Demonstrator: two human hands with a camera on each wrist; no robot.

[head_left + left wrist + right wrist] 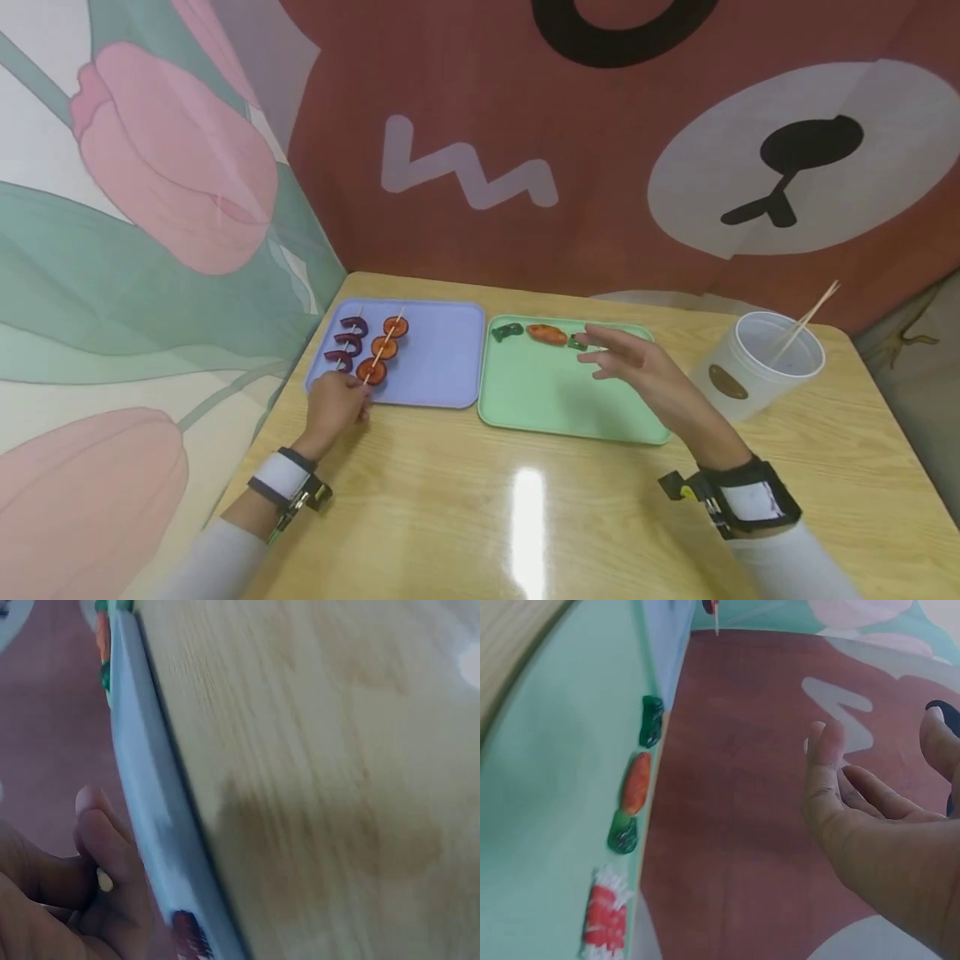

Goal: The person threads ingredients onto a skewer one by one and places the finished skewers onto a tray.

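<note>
My left hand (337,408) is at the near left edge of the blue tray (442,367), pinching the lower end of a skewer (385,347) threaded with round orange-brown slices. In the left wrist view the stick's pale tip (105,880) pokes out between thumb and finger. Beside it lies a second skewer (348,342) with dark purple curved pieces. Above the right part of the green tray (540,392), my right hand (637,367) hovers with fingers spread, holding nothing. Along that tray's far edge lie green pieces (652,721), an orange piece (636,784) and a red-and-white piece (606,915).
A white tub (742,367) with several thin wooden sticks (806,317) stands at the right of the wooden table (420,500). Behind the table rises a brown printed wall covering (480,242); at left is one with pink tulips (172,158).
</note>
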